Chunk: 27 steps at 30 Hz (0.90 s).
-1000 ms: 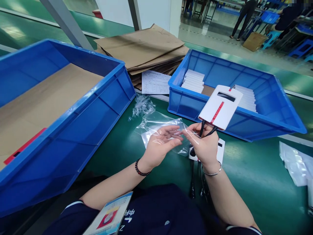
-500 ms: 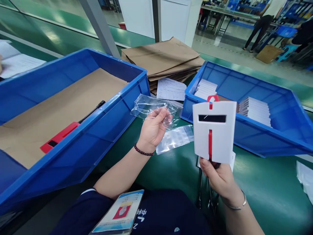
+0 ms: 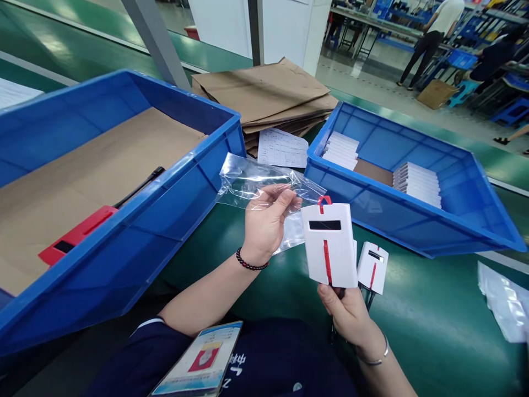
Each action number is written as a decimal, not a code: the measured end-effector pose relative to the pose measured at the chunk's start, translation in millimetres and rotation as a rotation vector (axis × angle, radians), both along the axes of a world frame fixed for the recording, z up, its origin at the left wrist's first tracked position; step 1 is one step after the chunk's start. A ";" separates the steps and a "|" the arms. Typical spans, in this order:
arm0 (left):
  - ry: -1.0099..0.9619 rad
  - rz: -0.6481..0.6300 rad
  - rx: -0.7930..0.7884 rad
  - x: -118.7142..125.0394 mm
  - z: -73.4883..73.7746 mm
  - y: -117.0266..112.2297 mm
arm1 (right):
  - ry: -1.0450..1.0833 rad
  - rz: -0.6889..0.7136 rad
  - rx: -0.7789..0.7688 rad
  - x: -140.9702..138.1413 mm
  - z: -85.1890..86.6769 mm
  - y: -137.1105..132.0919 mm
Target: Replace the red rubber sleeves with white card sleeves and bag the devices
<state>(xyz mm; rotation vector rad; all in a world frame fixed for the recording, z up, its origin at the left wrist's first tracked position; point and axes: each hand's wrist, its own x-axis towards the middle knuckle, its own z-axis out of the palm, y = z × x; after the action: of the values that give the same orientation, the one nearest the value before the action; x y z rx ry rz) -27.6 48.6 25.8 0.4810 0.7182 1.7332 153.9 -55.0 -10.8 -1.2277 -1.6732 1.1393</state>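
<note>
l hand [image 3: 264, 223] pinching clear plastic bag [image 3: 256, 179]; r hand [image 3: 349, 314] gripping white/red card [image 3: 329, 252] upright by lower end, over green counter [image 3: 433, 309], betw. blue bins [image 3: 413, 220].

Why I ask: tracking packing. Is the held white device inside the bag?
No, the right hand holds the white device outside the left hand's clear bag.

Walled off on the left by the left blue crate [image 3: 177, 198]; blocked ahead by the right blue crate [image 3: 397, 226]; narrow lane between them clogged by the clear bag [image 3: 248, 182] in the left hand [image 3: 266, 220]; second device [image 3: 372, 267] just beside the white device [image 3: 329, 245] in the right hand [image 3: 349, 314]; open green belt [image 3: 438, 309] rightward up to loose bags [image 3: 502, 300].
</note>
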 end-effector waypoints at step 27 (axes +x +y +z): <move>-0.189 -0.406 -0.082 6.5 -1.6 -18.1 | 0.169 0.246 -0.140 5.2 -16.9 -4.6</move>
<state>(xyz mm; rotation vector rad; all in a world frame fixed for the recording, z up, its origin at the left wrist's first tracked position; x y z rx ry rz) -21.2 30.5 24.2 0.3707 0.5125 1.3414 159.1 -59.6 -27.8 -0.9961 -1.6706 1.4885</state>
